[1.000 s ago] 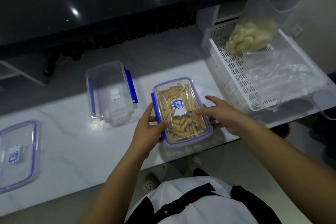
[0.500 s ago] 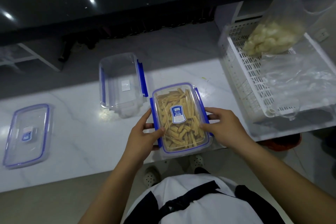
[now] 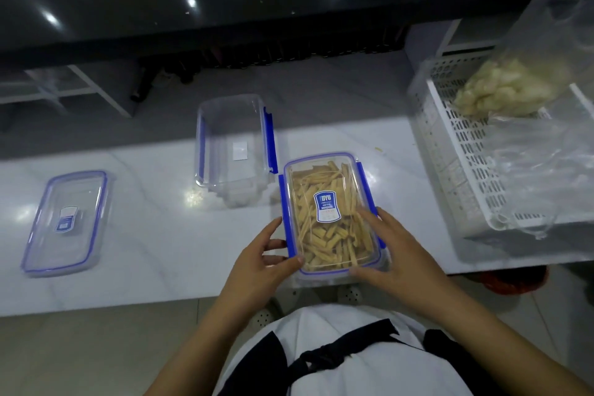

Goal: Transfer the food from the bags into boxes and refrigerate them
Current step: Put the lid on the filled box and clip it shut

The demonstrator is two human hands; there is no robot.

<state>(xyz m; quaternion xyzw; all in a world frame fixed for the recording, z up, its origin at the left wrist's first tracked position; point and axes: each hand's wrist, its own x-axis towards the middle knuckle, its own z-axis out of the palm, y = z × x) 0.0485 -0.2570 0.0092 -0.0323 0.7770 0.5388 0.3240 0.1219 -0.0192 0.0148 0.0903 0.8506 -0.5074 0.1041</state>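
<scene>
A clear box with a blue-rimmed lid, full of tan food strips, sits at the near edge of the white counter. My left hand holds its near left corner, thumb on the lid and fingers against the left blue clasp. My right hand wraps the near right corner, fingers lying over the lid's right edge and thumb at the near rim. An empty lidless box stands just behind on the left. A clear bag of pale food leans in the white basket.
A loose blue-rimmed lid lies flat at the counter's left. An empty crumpled clear bag fills the near part of the basket. A dark glossy surface lies beyond the counter. The floor and my shoes show below the counter edge.
My right hand slid from the box's right clasp back to its near right corner, fingers now over the lid. My left hand stayed on the left side.
</scene>
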